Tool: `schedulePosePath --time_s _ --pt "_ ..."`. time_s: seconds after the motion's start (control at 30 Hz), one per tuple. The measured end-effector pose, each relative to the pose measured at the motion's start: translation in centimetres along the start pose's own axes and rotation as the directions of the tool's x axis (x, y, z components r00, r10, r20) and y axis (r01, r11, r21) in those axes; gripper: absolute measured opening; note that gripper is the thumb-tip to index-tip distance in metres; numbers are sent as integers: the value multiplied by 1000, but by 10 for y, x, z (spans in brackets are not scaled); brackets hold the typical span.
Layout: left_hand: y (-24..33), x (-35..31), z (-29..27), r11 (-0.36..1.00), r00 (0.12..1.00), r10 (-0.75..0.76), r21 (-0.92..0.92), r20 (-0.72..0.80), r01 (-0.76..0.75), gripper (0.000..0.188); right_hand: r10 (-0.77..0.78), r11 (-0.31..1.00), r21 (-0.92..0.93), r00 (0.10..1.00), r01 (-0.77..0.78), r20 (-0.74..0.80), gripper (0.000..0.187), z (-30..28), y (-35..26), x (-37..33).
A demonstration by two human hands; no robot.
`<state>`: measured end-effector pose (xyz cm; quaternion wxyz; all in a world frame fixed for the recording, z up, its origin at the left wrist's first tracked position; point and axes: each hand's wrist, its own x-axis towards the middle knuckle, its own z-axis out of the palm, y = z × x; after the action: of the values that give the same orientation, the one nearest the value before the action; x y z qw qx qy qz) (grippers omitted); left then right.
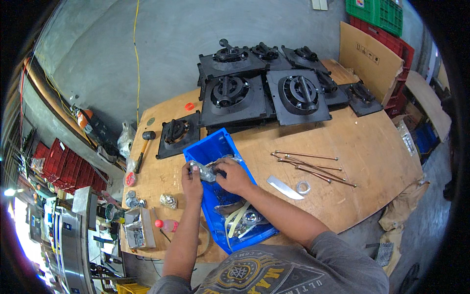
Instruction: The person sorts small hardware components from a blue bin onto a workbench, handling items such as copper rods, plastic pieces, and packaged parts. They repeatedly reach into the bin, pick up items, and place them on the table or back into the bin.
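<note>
Over a blue plastic bin (192,154) both my hands grip a crumpled clear plastic bag (208,175) whose contents I cannot make out. My left hand (192,183) pinches the bag's left end, thumb on top. Curled fingers of my right hand (234,175) close on its right end. Below them in the bin lie a pale strap (238,220), a round metal part (251,216) and other loose pieces. To the right of the bin, a knife blade (285,187) lies beside a roll of tape (303,187).
Stacked black burner plates (234,100) stand at the back of the wooden table (377,161). Several thin copper-coloured rods (313,164) lie right. On the left are a mallet (143,149), a box of small parts (139,230) and a pink-capped bottle (168,225).
</note>
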<state>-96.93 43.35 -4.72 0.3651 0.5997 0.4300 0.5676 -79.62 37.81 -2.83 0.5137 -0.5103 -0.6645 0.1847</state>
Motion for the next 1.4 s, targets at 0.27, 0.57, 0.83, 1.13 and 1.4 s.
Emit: schedulePosePath --time_s 0.27,0.57,0.83,1.13,1.4 --pt "20 -9 5 1000 998 3 -30 66 -1 38 -15 999 -34 988 21 154 28 5 -1 -2" --pt "16 -8 8 993 995 13 116 95 -24 42 241 969 -118 939 -218 247 32 -8 -1 4" --pt "20 -9 5 965 999 -12 261 53 -2 43 13 999 -31 992 -9 124 26 3 12 0" --pt "13 -7 -1 1000 995 -24 0 93 24 42 181 965 151 962 -214 206 27 7 17 7" --pt "21 -11 -1 993 995 -15 114 103 3 33 322 943 34 933 -332 161 30 15 20 1"
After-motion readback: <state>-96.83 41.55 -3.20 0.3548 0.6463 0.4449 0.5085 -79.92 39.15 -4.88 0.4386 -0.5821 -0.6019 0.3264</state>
